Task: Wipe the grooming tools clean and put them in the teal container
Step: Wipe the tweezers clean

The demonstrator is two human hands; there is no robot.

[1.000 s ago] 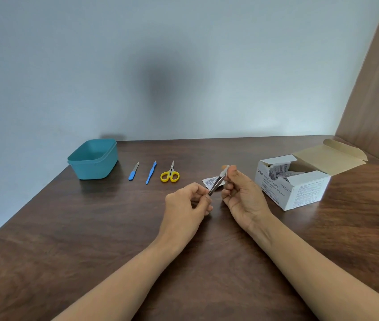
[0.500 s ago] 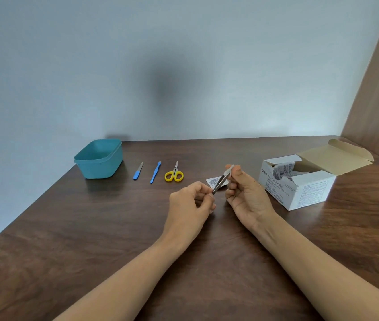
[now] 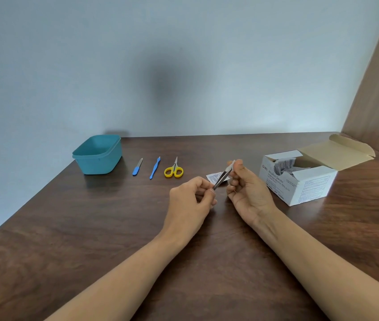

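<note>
My left hand [image 3: 192, 200] pinches the lower end of metal tweezers [image 3: 221, 179], which slant up to the right. My right hand [image 3: 247, 189] pinches a small white wipe [image 3: 232, 165] round the tweezers' upper tip. A torn white wipe packet [image 3: 214, 176] lies on the table behind my hands. A teal container [image 3: 97, 155] stands open at the back left. To its right lie a blue-handled nail file [image 3: 137, 167], a blue cuticle tool [image 3: 155, 168] and yellow-handled scissors [image 3: 174, 169] in a row.
An open white box of alcohol swabs [image 3: 299, 181] sits at the right, its lid flap folded back. The brown wooden table [image 3: 91, 228] meets a pale wall behind and a wooden panel at the far right. The table's left edge runs diagonally.
My right hand with the wipe has slid up along the tweezers toward their tip. The view has shifted slightly left.
</note>
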